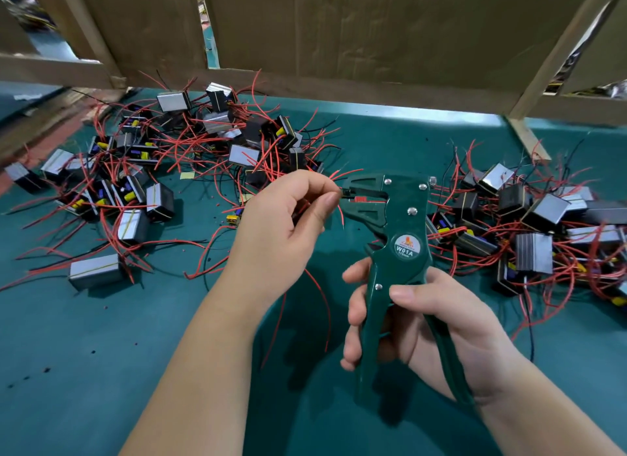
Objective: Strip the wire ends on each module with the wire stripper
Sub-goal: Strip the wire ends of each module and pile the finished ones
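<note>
Dark green metal: one wire stripper [400, 224], held upright, its head level with the left fingertips and its two handles running down into the right palm. Five silver rivets are counted on the body. One round label reading W01A is fixed at the pivot, and a red-marked block is seen inside the mouth. Both handles are gripped by the right hand [424, 323], with the fingers curled round the front handle and the thumb laid across the body.

Red wires [346, 173], a small bundle, are pinched between thumb and forefinger of the left hand [285, 218], their ends lying at the stripper's mouth just past the fingertips. Two loose red strands [328, 316] are seen hanging below that wrist.

Modules are entered as two heaps: the left heap [159, 197] beyond and outward of the left fingers, and the right heap [534, 252] outward of the right fingers. They are dark blocks with silver faces and red and black leads, too tangled for an exact count. Everything is laid on one teal mat [101, 370].
</note>
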A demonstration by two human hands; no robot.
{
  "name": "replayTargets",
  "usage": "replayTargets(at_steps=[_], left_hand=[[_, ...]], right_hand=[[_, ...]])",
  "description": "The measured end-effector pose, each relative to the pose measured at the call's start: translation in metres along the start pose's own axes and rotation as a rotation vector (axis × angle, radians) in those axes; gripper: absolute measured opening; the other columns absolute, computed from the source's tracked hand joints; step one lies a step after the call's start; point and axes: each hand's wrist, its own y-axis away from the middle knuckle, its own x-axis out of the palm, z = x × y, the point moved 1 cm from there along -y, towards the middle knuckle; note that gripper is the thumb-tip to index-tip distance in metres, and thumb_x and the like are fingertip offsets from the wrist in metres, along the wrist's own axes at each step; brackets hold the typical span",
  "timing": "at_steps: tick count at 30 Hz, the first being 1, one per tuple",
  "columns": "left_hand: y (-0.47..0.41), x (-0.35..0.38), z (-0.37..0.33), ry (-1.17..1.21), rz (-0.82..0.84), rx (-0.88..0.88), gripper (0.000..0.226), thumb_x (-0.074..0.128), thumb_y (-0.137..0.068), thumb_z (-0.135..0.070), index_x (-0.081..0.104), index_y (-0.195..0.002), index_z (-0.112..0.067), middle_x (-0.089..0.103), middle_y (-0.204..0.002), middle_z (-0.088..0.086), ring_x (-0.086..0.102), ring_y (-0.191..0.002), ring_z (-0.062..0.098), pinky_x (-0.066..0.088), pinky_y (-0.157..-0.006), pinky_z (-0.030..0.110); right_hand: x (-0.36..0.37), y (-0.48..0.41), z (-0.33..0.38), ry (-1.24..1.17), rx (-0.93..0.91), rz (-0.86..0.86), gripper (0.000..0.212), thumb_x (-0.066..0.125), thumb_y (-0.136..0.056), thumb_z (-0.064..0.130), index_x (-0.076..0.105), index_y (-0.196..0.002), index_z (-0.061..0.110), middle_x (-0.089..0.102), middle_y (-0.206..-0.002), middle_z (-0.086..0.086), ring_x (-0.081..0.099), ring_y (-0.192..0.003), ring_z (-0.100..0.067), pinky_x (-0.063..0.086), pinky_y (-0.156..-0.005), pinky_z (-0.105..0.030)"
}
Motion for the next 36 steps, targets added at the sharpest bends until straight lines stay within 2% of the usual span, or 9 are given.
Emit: replayTargets(at_steps=[5, 16, 24, 28, 30, 32, 34, 36], left_hand=[[0.0, 0.0, -0.002, -0.015, -0.035, 0.036, 0.009, 0.054, -0.095, -0.012, 0.059, -0.092, -0.019, 0.053, -0.069, -0.01, 0.052, -0.063, 0.007, 0.04, -0.064, 0.014], [-0.001, -0.001, -0.004, -0.037, -0.027, 0.075, 0.012, 0.055, -0.093, -0.011, 0.059, -0.092, -0.022, 0.055, -0.074, -0.01, 0.054, -0.067, 0.011, 0.044, -0.065, 0.02], [0.0, 0.0, -0.003, -0.008, -0.025, 0.061, 0.011, 0.056, -0.093, -0.01, 0.061, -0.09, -0.019, 0.055, -0.07, -0.01, 0.053, -0.062, 0.007, 0.041, -0.063, 0.013], [0.001, 0.002, 0.0, 0.147, -0.086, -0.043, 0.012, 0.05, -0.096, -0.018, 0.06, -0.102, -0.021, 0.061, -0.069, -0.007, 0.06, -0.059, 0.009, 0.047, -0.063, 0.017], [0.0, 0.003, 0.003, 0.215, -0.115, -0.117, 0.025, 0.05, -0.096, -0.015, 0.05, -0.117, -0.029, 0.066, -0.073, -0.005, 0.062, -0.058, 0.011, 0.046, -0.061, 0.017], [-0.001, 0.006, 0.008, 0.183, -0.117, -0.201, 0.031, 0.052, -0.097, -0.012, 0.043, -0.122, -0.029, 0.07, -0.076, -0.007, 0.061, -0.055, 0.01, 0.045, -0.059, 0.015], [-0.002, 0.006, 0.011, 0.189, -0.129, -0.299, 0.018, 0.053, -0.097, -0.013, 0.051, -0.111, -0.023, 0.072, -0.075, -0.011, 0.059, -0.052, 0.006, 0.044, -0.056, 0.014], [-0.005, 0.003, 0.011, 0.288, -0.15, -0.351, 0.008, 0.054, -0.096, -0.011, 0.059, -0.095, -0.017, 0.073, -0.072, -0.009, 0.056, -0.048, 0.005, 0.045, -0.054, 0.014]], right_hand=[[-0.002, -0.002, 0.0, 0.025, -0.016, -0.025, 0.052, 0.082, -0.065, 0.025, 0.065, -0.107, 0.001, 0.062, -0.081, -0.021, 0.063, -0.066, -0.039, 0.052, -0.066, -0.051], [-0.005, -0.001, -0.001, 0.052, -0.016, -0.06, 0.04, 0.081, -0.067, 0.025, 0.064, -0.096, 0.004, 0.06, -0.076, -0.02, 0.062, -0.06, -0.036, 0.052, -0.062, -0.049], [-0.002, -0.001, -0.001, 0.047, -0.013, -0.064, 0.04, 0.083, -0.066, 0.031, 0.065, -0.091, 0.005, 0.059, -0.073, -0.018, 0.06, -0.057, -0.035, 0.052, -0.06, -0.048], [0.004, -0.001, -0.005, 0.053, -0.036, -0.183, 0.04, 0.082, -0.066, 0.039, 0.06, -0.077, 0.008, 0.052, -0.061, -0.017, 0.054, -0.043, -0.029, 0.049, -0.05, -0.04], [0.003, -0.002, -0.006, 0.087, -0.044, -0.292, 0.034, 0.077, -0.067, 0.037, 0.056, -0.067, 0.01, 0.047, -0.055, -0.014, 0.045, -0.033, -0.024, 0.043, -0.044, -0.032], [0.0, -0.004, -0.004, 0.087, -0.022, -0.312, 0.033, 0.074, -0.066, 0.039, 0.057, -0.067, 0.011, 0.048, -0.056, -0.013, 0.044, -0.033, -0.024, 0.043, -0.043, -0.031], [-0.003, -0.006, -0.001, 0.041, -0.031, -0.251, 0.042, 0.082, -0.06, 0.043, 0.063, -0.077, 0.008, 0.054, -0.064, -0.016, 0.053, -0.043, -0.028, 0.048, -0.048, -0.039], [-0.005, -0.007, 0.002, -0.062, -0.075, -0.236, 0.049, 0.082, -0.057, 0.038, 0.066, -0.089, 0.004, 0.058, -0.075, -0.02, 0.06, -0.058, -0.035, 0.053, -0.057, -0.049]])
